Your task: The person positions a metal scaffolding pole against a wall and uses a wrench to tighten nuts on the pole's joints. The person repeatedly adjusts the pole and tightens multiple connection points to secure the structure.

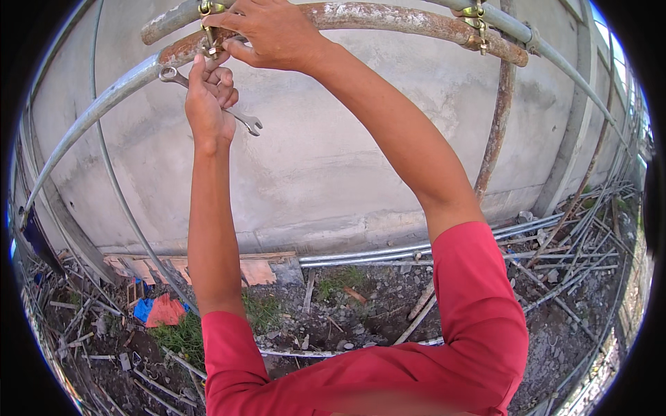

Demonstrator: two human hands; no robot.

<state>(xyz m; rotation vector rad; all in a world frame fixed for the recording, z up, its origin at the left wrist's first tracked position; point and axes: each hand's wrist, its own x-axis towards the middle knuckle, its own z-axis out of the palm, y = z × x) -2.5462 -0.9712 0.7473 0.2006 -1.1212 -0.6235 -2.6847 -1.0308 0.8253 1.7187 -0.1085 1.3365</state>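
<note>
My left hand (210,104) is raised at the upper left, its fingers curled round a steel combination wrench (245,120). The wrench's ring end sticks out left of the hand and its open jaw to the right. The thumb and fingertip of that hand reach up to the bolt of a brass-coloured scaffold clamp (210,47). This clamp sits where a rusty pipe (388,15) meets a galvanized pipe (128,84). From above right, my right hand (277,35) closes its fingers and thumb about the clamp, hiding part of it.
Another clamp (476,24) joins pipes at the upper right, near a rusty upright pole (497,132). Behind stands a grey concrete wall (333,139). Below, long metal pipes (368,255), rubble, grass and red and blue scraps (165,310) lie on the ground.
</note>
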